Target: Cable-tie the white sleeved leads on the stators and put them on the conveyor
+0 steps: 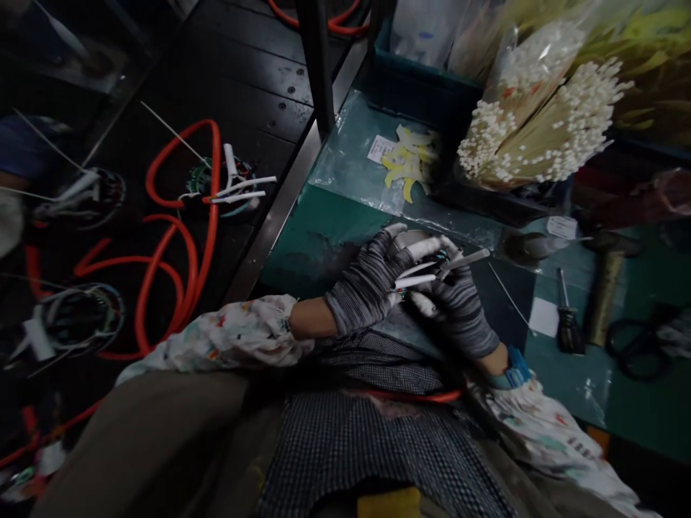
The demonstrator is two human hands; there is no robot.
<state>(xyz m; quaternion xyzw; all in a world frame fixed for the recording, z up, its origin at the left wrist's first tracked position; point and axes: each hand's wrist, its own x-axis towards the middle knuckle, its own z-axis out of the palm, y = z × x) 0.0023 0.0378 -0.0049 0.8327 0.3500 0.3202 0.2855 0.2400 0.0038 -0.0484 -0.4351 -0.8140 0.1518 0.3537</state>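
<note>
My left hand (367,282) and my right hand (460,311) both wear grey striped gloves with white fingertips. Together they grip a small wire bundle (426,265) with white sleeves and thin coloured strands. Several white tubes stick out of it to the right and left, and the fingers hide its core. Under my hands lies a green workbench top (318,244). A small round metal part (404,241) shows behind my left fingers.
On the dark floor at left lie orange cable loops (178,237) and coiled wire harnesses (227,188). A bagged bundle of white-tipped rods (540,122) stands at upper right. A screwdriver (566,324), a brass-handled tool (604,302) and black scissors (634,349) lie on the bench at right.
</note>
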